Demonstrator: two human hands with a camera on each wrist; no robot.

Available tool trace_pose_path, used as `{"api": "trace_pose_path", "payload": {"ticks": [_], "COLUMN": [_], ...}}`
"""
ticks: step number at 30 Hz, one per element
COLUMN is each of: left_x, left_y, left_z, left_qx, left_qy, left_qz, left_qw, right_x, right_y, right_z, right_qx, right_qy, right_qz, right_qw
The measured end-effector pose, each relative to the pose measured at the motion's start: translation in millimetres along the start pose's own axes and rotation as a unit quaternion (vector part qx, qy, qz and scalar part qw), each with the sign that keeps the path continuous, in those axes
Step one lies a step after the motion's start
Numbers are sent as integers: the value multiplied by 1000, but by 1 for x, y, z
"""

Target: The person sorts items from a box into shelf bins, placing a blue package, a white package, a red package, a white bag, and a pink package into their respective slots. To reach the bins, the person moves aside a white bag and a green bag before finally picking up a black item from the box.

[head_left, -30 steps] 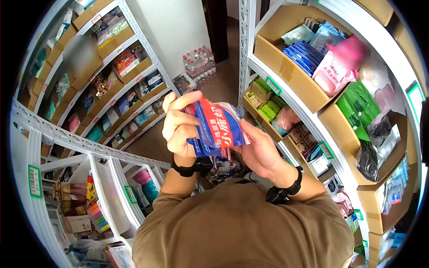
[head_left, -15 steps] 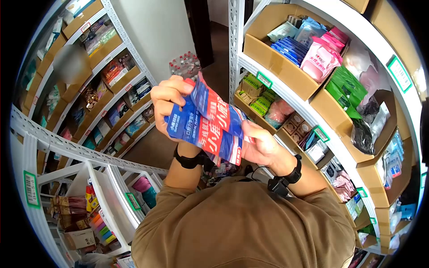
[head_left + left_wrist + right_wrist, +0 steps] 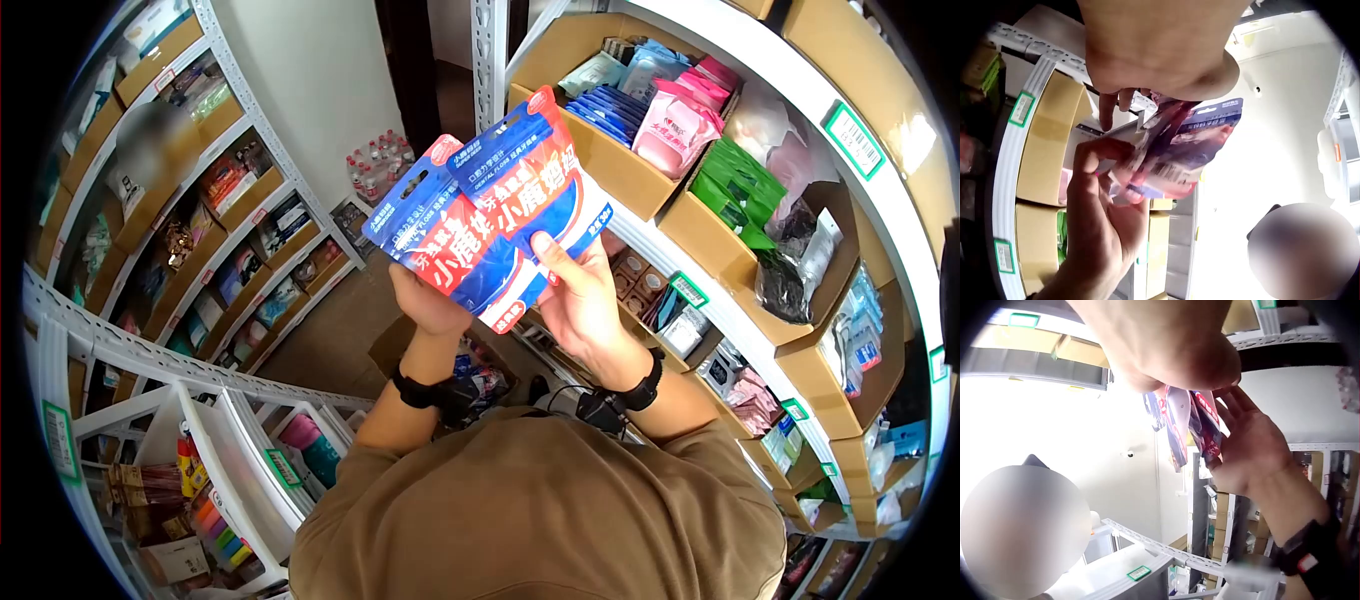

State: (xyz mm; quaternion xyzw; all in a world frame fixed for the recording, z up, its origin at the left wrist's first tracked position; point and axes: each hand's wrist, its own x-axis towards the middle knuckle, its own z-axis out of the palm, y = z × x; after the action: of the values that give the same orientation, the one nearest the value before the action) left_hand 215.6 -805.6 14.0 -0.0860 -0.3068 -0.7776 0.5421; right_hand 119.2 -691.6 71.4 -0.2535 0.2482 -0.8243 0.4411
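Observation:
Two blue-and-red dental floss pouches with white lettering overlap in the head view, a left pouch (image 3: 436, 232) and a right pouch (image 3: 530, 180). My right hand (image 3: 578, 305) pinches them near their lower edges, thumb across the front and fingers behind. Behind the left pouch's lower left side is my left hand (image 3: 432, 302); the pouch covers its fingers in the head view. From the right wrist, the left hand (image 3: 1257, 450) shows fairly straight fingers beside the pouches. The left wrist view shows the right hand's bent index finger against a pouch (image 3: 1200, 147).
Shelving with cardboard boxes (image 3: 690, 235) of pink and green packets curves along the right. More stocked shelves (image 3: 190, 235) stand at the left. White bins (image 3: 215, 480) are at lower left, and bottled drinks (image 3: 380, 165) sit on the floor by the wall.
The pouches have turned from tilted and bunched to spread side by side, fronts facing up. My left hand has moved from their upper left end down to behind the lower left side.

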Motion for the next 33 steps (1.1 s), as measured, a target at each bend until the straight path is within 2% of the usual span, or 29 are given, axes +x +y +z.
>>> {"api": "trace_pose_path", "payload": {"ticks": [1, 2, 5, 6, 7, 8, 9, 10, 11, 13, 15, 19, 21, 22, 23, 25, 26, 30, 33], "left_x": [-6, -9, -20, -22, -24, -27, -26, -29, -23, -12, 0, 6, 9, 9, 8, 5, 4, 3, 5], "left_y": [-2, 0, 5, 3, 0, -5, -5, -4, -7, -4, -3, -6, -12, -21, -25, -31, -33, -49, -61], "left_z": [2, -4, 21, 20, 13, 2, 7, 30, 24, 21, 14, 7, 13, 10, 14, 23, 22, 17, -2], "left_qx": [-17, -48, -126, -116, -117, 123, 354, 285, 242, 187, 168, 155, 183, 199, 197, 318, 355, 369, 335], "left_qy": [-13, -18, -26, -92, -92, -89, -83, 8, 41, 87, 76, 85, 93, 86, 86, 95, 69, 32, -14], "left_qz": [13, -28, -30, -5, -8, 60, 124, 101, 82, 23, 19, 1, 56, 109, 106, 110, 124, 160, 134], "left_qw": [1000, 998, 991, 989, 989, 987, 923, 953, 966, 978, 983, 984, 977, 970, 971, 937, 924, 915, 933], "right_x": [-2, -5, -7, -7, -8, -8, -10, -12, -12, -10, -13, -19, -29, -33, -34, -31, -30, -26, -24], "right_y": [2, 3, 2, 2, 3, 6, 8, 8, 12, 14, 3, -12, -14, -8, -6, -3, -7, -18, -28], "right_z": [0, -1, -5, -6, -8, -9, -10, -9, -13, -28, -35, -46, -36, -35, -33, -35, -37, -41, -48], "right_qx": [-12, -4, -10, -29, -28, -49, -70, -69, -98, -124, -160, -163, -161, -145, -159, -187, -188, -231, -234], "right_qy": [5, 20, 39, 52, 55, 68, 82, 87, 94, 109, 153, 122, 117, 140, 139, 138, 142, 134, 150], "right_qz": [-21, -25, -22, -33, -34, -51, -69, -76, -102, -100, -70, -139, -101, -56, -32, -35, -39, -26, -25], "right_qw": [1000, 999, 999, 998, 998, 995, 992, 991, 985, 981, 973, 969, 975, 978, 977, 972, 971, 963, 960]}}
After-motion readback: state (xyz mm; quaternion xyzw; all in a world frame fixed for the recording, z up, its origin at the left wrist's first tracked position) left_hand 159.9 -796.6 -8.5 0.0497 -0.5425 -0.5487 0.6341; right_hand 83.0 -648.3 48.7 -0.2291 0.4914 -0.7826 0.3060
